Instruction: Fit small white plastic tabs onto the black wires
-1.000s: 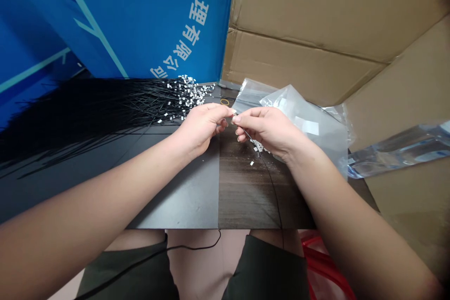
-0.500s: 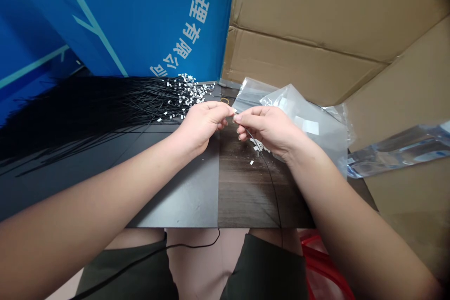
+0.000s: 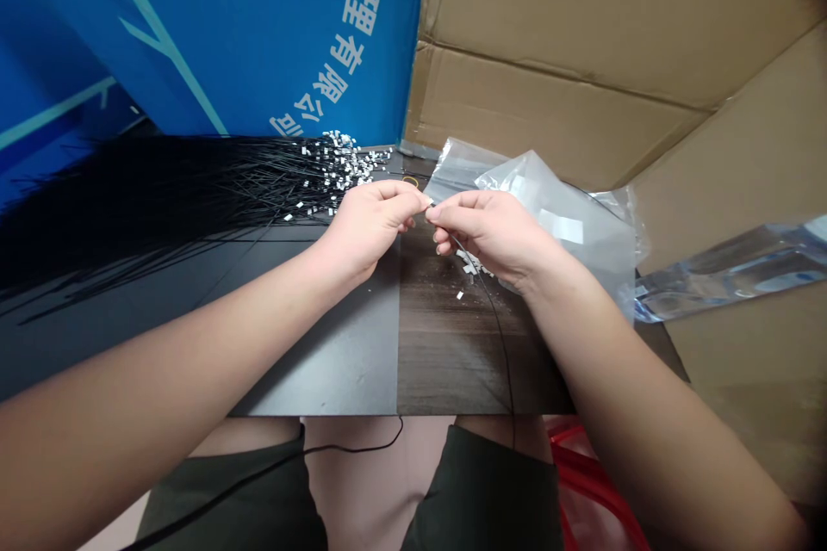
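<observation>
My left hand (image 3: 371,232) and my right hand (image 3: 488,232) meet at the fingertips above the table. The left pinches a tiny white connector (image 3: 428,202). The right pinches a thin black wire (image 3: 497,336), which curves down past the table's front edge. Its end at the connector is mostly hidden by my fingers. Behind my left hand, a large pile of black wires (image 3: 194,198) fans out, with several white connectors (image 3: 342,164) at its tips. Loose white connectors (image 3: 469,263) lie just below my right hand.
The black-and-wood table (image 3: 362,362) holds a clear plastic bag (image 3: 568,232) to the right and a small yellow rubber band (image 3: 409,182) at the back. A blue printed banner (image 3: 226,26) and cardboard sheets (image 3: 549,34) stand behind it. A red crate (image 3: 581,482) sits low at right.
My hands stay together, gripping almost as before. The whole scene sits slightly higher and further left in the view.
</observation>
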`<action>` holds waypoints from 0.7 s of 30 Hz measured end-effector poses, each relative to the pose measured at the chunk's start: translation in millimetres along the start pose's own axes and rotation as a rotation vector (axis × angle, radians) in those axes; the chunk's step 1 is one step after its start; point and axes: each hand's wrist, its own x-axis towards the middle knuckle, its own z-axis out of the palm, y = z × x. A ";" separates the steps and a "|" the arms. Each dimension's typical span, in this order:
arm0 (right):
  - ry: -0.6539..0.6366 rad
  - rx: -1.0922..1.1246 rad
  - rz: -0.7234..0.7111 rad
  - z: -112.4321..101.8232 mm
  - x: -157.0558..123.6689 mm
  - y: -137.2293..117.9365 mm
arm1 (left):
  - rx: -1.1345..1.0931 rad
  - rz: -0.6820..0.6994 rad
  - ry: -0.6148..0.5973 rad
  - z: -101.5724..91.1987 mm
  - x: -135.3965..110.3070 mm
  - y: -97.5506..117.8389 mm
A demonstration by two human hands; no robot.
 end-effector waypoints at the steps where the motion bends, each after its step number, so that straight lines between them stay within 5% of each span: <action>1: 0.004 -0.005 -0.005 -0.1 0.2 0.4 | 0.005 0.004 -0.003 -0.1 0.1 -0.5; 15: 0.032 -0.038 -0.011 0.5 -0.2 -1.5 | -0.014 0.005 0.022 -1.5 2.0 -1.3; 21: 0.117 -0.283 -0.250 -4.1 1.5 -0.8 | -0.022 -0.053 -0.025 -8.4 7.6 1.2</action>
